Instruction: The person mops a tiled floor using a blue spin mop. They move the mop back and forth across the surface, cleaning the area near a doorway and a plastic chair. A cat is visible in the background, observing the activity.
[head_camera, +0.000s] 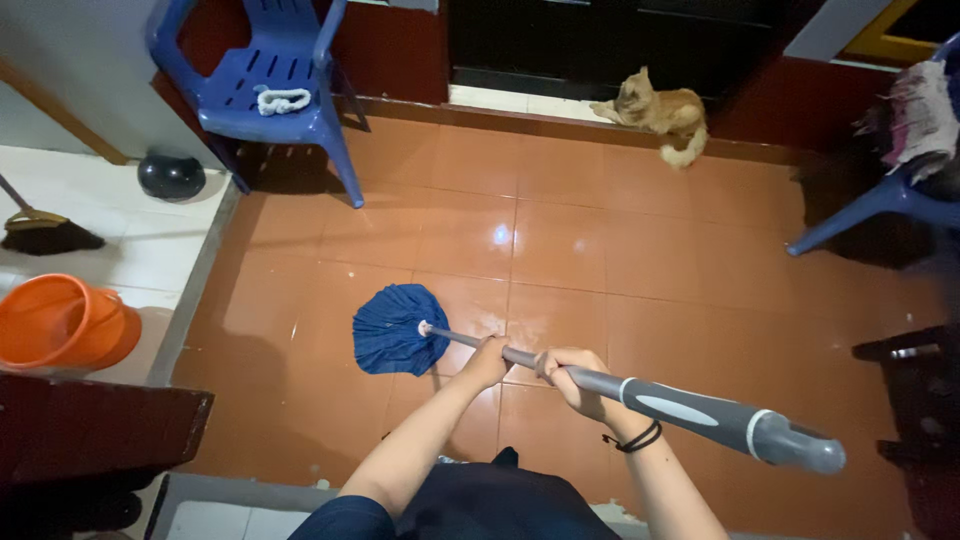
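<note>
Nearest the camera, the right hand (573, 378) is wrapped tight around the mop handle (640, 396), fingers curled over the grey shaft just ahead of the thicker grip section; a black band (637, 438) sits on that wrist. The left hand (487, 362) is closed around the shaft further down, close to the head, with the thumb side up. Both forearms reach forward from a dark lap at the bottom edge.

The handle runs from the lower right, where its capped grey end (800, 447) sticks out past the right wrist, up and left to the mop head (393, 329). The head is a round spread of blue strands, lying flat on the floor (560, 240) just beyond the left hand.

The floor is orange-brown tile, glossy, with light spots reflected in it. To the left a raised ledge of white tile (140, 230) borders it. On that ledge an orange bucket (62, 322) lies tipped on its side, a dark broom (45, 233) rests further back, and a black round helmet (170, 175) sits near the chair leg.

Further off, a blue plastic chair (265, 70) stands at the upper left with a white cloth (283, 99) on its seat. At the right edge a second blue chair (905, 175) carries a heap of fabric. At the far doorstep an orange cat (660, 110) lies against the dark doorway, well apart from the mop.
</note>
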